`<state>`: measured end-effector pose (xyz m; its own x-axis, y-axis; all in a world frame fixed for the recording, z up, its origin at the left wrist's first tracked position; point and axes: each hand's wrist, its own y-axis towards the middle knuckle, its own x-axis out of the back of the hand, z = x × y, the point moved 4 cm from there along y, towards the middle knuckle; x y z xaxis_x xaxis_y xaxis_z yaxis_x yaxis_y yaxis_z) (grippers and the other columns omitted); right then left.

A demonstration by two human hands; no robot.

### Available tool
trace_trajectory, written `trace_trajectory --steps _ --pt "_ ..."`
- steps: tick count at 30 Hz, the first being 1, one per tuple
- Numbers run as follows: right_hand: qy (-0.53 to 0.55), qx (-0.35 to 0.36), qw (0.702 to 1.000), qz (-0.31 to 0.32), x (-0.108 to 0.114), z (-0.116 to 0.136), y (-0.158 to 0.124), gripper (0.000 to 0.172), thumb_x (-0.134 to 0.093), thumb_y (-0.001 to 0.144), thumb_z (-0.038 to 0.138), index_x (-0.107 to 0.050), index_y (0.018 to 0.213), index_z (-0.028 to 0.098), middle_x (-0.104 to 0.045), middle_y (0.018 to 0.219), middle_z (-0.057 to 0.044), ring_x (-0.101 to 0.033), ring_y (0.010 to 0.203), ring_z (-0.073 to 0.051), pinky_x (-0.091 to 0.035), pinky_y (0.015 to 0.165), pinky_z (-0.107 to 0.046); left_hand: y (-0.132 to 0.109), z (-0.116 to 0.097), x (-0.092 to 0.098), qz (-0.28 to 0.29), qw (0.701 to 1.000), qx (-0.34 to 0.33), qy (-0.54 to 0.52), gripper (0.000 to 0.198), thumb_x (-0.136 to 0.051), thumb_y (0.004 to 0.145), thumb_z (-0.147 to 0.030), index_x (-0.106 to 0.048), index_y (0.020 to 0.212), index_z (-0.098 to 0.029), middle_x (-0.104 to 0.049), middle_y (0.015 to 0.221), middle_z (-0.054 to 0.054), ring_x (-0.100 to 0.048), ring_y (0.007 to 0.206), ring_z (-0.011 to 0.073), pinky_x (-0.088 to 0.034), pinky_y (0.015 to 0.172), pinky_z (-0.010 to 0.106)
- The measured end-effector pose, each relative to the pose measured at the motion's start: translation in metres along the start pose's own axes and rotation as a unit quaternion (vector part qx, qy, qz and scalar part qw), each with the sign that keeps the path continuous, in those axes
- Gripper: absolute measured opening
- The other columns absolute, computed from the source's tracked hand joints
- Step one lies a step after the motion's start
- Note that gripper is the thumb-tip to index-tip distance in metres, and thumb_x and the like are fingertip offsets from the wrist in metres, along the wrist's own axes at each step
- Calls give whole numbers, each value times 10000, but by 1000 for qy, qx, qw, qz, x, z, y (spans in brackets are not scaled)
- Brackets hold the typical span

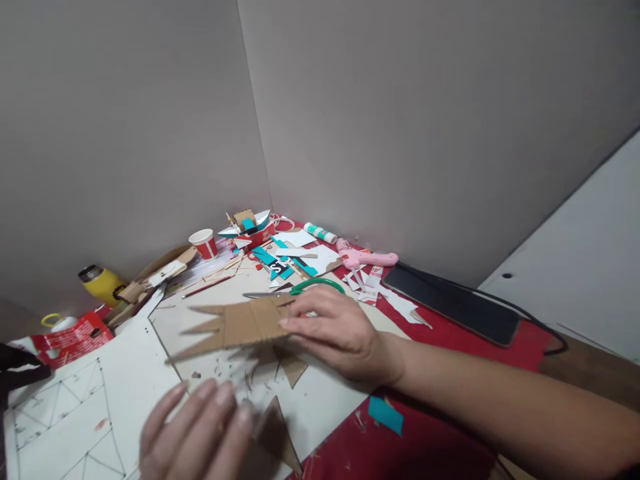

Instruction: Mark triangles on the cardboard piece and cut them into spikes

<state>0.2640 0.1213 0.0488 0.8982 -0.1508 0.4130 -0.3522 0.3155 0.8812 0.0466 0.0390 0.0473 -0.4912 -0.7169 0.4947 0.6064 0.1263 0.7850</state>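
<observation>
A brown cardboard piece (250, 321) with pointed strips at its left end is held up over the white board. My right hand (333, 333) pinches it at its right end, between thumb and fingers. Below and to its left is my left hand (200, 430), slightly blurred, with its fingers apart and nothing seen in them; it does not touch the cardboard. Green-handled scissors (317, 285) lie just behind the held piece. Cardboard triangles (279, 437) rest on the board under and near the hands, partly hidden.
A yellow bottle (103, 285), a paper cup (204, 244), a small model boat (246, 223), a glue stick (320, 233), a pink glue gun (367, 257) and paper scraps stand or lie farther back. A black phone (453, 303) lies right. White board (125, 340) bears drawn triangles.
</observation>
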Motion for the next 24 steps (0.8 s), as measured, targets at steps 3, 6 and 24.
trace_trajectory --steps 3,6,24 --pt "-31 80 994 71 -17 9 -13 107 -575 881 114 -658 946 136 -705 837 -85 -605 774 -185 -481 693 -352 1 -11 -14 111 991 -54 -46 278 -441 944 -98 -696 1053 -114 -645 1253 108 -550 1171 218 -332 1085 413" --pt "-65 114 983 128 -27 9 -26 85 -574 895 109 -651 919 133 -712 823 -69 -605 785 -183 -465 688 -338 -6 -8 -32 153 985 -37 -73 219 -498 924 -104 -704 990 -71 -744 1017 112 -632 1006 237 -424 987 423" --pt "-101 105 963 225 -28 2 -43 124 -525 926 121 -648 928 135 -664 792 -43 -553 771 -178 -408 685 -324 -14 -18 -46 219 972 -57 -71 332 -355 918 -26 -676 994 1 -746 965 186 -688 894 303 -506 813 444"
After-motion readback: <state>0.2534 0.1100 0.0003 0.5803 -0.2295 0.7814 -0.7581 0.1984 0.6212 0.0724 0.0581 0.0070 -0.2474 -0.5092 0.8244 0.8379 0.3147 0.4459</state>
